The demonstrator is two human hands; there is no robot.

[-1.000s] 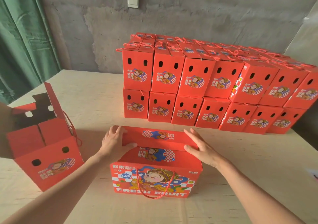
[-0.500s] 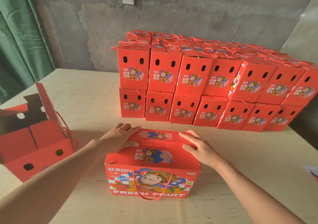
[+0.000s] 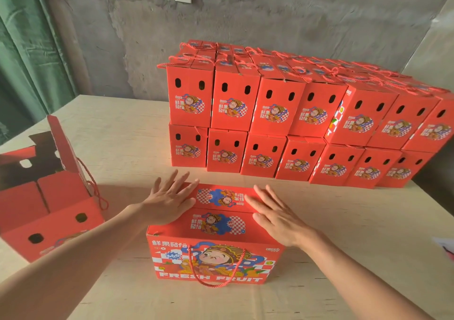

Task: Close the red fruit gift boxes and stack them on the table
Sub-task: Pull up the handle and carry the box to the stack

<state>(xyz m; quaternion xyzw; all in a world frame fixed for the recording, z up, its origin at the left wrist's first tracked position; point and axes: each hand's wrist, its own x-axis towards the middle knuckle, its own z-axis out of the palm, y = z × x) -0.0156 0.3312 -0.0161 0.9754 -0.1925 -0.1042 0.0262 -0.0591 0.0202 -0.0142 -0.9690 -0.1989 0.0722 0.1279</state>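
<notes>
Both palms are flat on the lid flaps (image 3: 222, 196) of the near gift box (image 3: 213, 262). Left hand (image 3: 169, 203) has fingers straight and spread over the far flap's left end; right hand (image 3: 275, 216) has fingers straight, slightly fanned, across the seam at the right end. Nothing is gripped. We read this as pressing the flaps level so they seat. The box sits on the table (image 3: 122, 147) directly under our fingers, rope handle (image 3: 216, 281) hanging down its front. Beyond the fingertips is the two-tier stack of closed boxes (image 3: 294, 123) — likely destination. Out past the left hand is an open box (image 3: 49, 223) — not yet closed.
</notes>
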